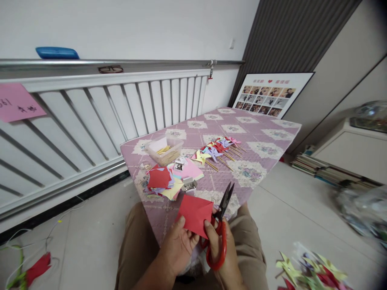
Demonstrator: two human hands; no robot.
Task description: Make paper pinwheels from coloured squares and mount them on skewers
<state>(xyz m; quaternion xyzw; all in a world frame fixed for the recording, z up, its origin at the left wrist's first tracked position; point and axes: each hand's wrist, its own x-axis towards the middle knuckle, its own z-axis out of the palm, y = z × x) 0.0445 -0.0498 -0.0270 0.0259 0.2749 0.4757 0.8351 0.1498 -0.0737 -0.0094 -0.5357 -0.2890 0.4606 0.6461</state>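
Observation:
A square of red paper [196, 212] with faint crease lines is held up over the table's near corner. My left hand [178, 243] pinches its lower left edge between thumb and fingers. On the right side of the sheet, my right hand [222, 241] presses a thumb on it while also carrying scissors [224, 207] with red handles. The dark blades point up and away, slightly parted and beside the paper. Just beyond lies a pile of coloured paper squares [160, 179], with a small metal-looking box [189, 184] at its right.
Several finished paper pinwheels on sticks [216, 151] lie mid-table. A clear plastic box [165, 149] holds thin sticks. The patterned tablecloth [250, 173] covers the table. A radiator [145, 104] stands on the left, a photo board [266, 94] at the back. More pinwheels [311, 268] are low on the right.

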